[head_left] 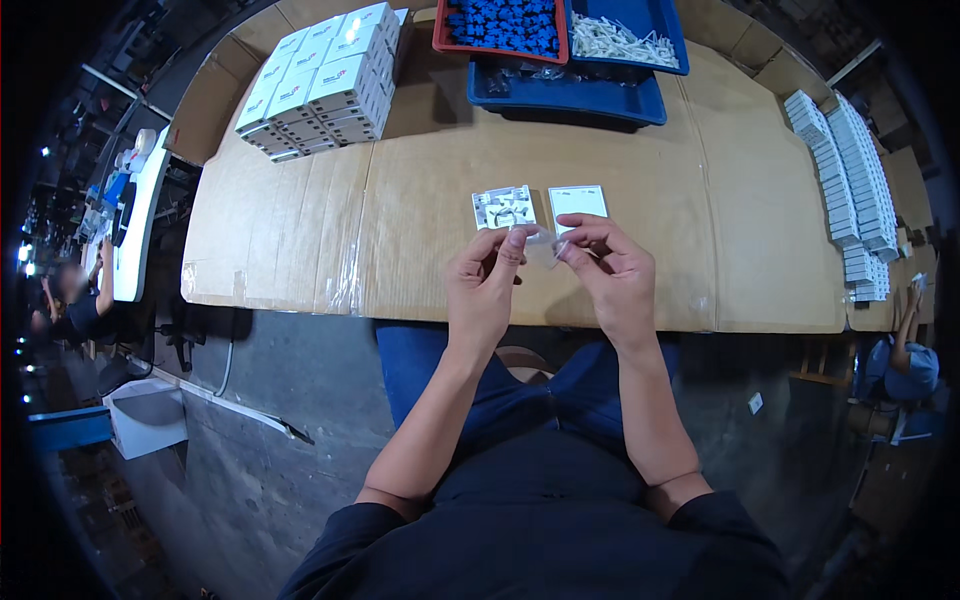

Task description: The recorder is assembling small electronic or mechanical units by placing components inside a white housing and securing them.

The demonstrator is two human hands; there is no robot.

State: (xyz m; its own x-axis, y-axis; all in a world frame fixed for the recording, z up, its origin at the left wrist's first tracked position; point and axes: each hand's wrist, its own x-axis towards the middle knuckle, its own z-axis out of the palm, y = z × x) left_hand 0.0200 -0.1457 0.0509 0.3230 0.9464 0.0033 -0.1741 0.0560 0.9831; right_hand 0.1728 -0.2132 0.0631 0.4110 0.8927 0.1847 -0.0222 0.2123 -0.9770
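Between my hands is a small see-through plastic bag, just above the near part of the cardboard-covered table. My left hand pinches its left side between thumb and fingers. On the other side, my right hand grips it with thumb and forefinger. Whatever the bag may contain is too small to make out. Just beyond my left fingers lies an open small box with grey and white parts. Beside it, past my right fingertips, is a flat white square piece, partly covered by my hand.
Stacked white boxes stand at the far left of the table. At the back, a red tray holds blue parts and a blue tray holds white pieces, above another blue tray. Rows of small boxes line the right edge.
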